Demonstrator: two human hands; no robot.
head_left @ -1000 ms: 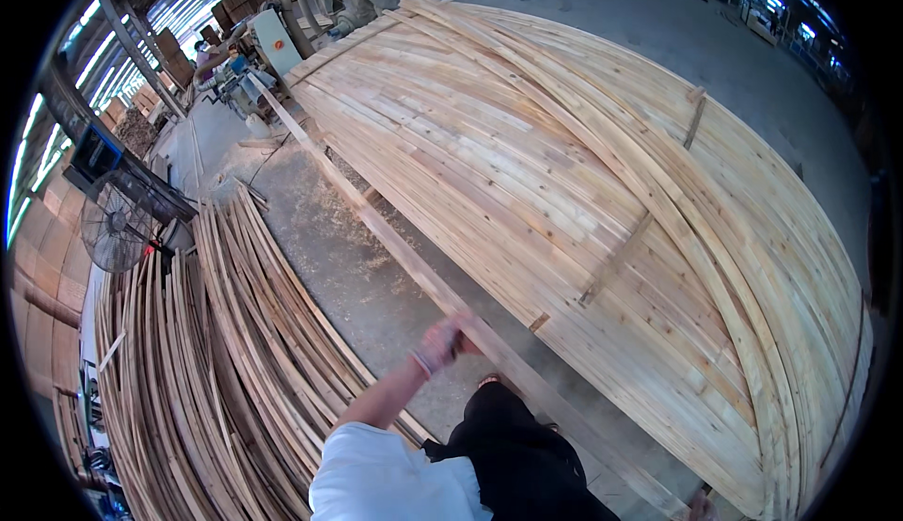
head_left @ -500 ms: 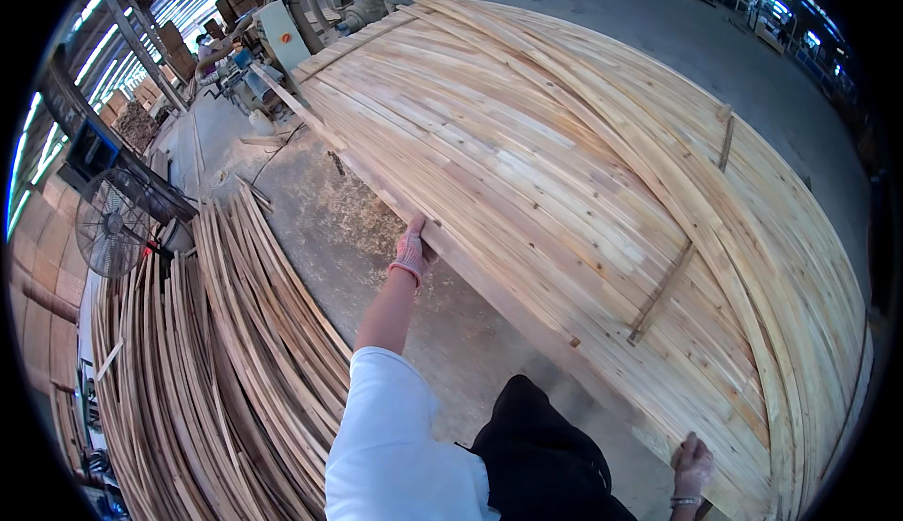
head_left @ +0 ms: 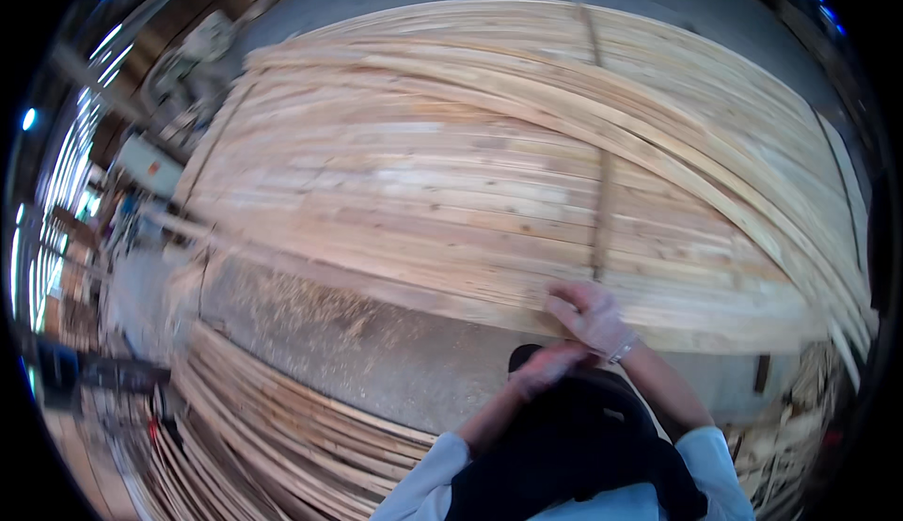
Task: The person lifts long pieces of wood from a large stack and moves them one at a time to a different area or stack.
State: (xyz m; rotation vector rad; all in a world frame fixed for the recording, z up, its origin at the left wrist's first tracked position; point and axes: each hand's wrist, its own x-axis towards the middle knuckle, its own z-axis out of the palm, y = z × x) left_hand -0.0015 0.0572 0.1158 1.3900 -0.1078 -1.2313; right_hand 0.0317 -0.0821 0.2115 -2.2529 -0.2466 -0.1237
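My right hand (head_left: 591, 319), in a pale glove with a light band at the wrist, is over the near edge of a broad stack of wood strips (head_left: 414, 182). Its fingers point left, loosely bent and apart, with nothing visible in them. Just below it, close to my body, my left hand (head_left: 553, 367) reaches toward the right wrist. Motion smears its fingers, so neither its grip nor any contact with the right hand can be made out. Several long, bowed strips (head_left: 602, 131) lie loose across the stack.
A bundle of long narrow strips (head_left: 292, 403) lies on the floor at left. Sawdust and shavings (head_left: 301, 309) cover the floor beside the stack. A machine with a pale cabinet (head_left: 149, 165) stands at far left. More scrap strips (head_left: 800, 418) lie at lower right.
My view has turned rightward. My left hand has let go of the long strip at the stack's near edge and come to my body. My right hand has moved in beside it.
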